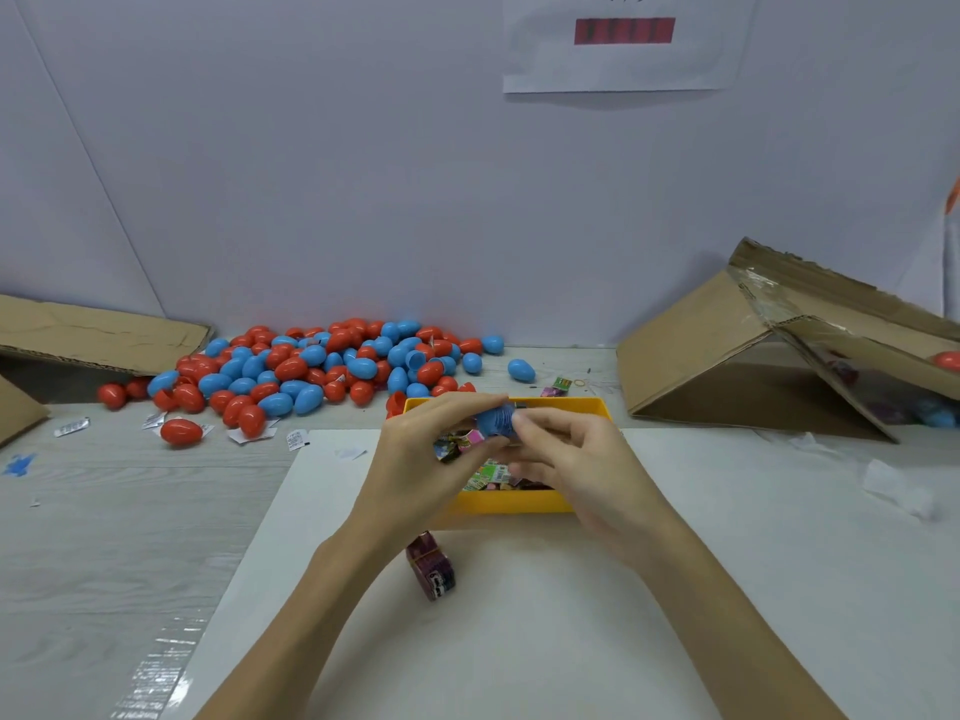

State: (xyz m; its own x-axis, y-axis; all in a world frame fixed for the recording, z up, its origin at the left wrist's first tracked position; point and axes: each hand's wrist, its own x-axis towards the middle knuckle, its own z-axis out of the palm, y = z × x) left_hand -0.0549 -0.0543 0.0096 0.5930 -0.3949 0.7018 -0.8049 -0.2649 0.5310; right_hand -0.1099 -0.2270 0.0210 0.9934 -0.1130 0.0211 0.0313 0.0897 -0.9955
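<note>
Blue egg [496, 420], gripped by the fingers of left hand [415, 459] and right hand [576, 470] just above the yellow tray [561, 403], likely wants its halves lined up squarely before pressing them together.

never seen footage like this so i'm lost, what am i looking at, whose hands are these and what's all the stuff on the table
There is no machine here. A person wears a camera on the head, so this single picture looks forward and down at their own two bare hands. The left hand and right hand meet over a yellow tray and together hold a blue egg, a small plastic shell. A colourful packet shows just under it, by the left fingers, and the tray holds more of these. Farther back on the table lies a pile of red and blue eggs, with a cardboard box on the right. A purple packet lies on the white sheet near the left wrist.
</note>
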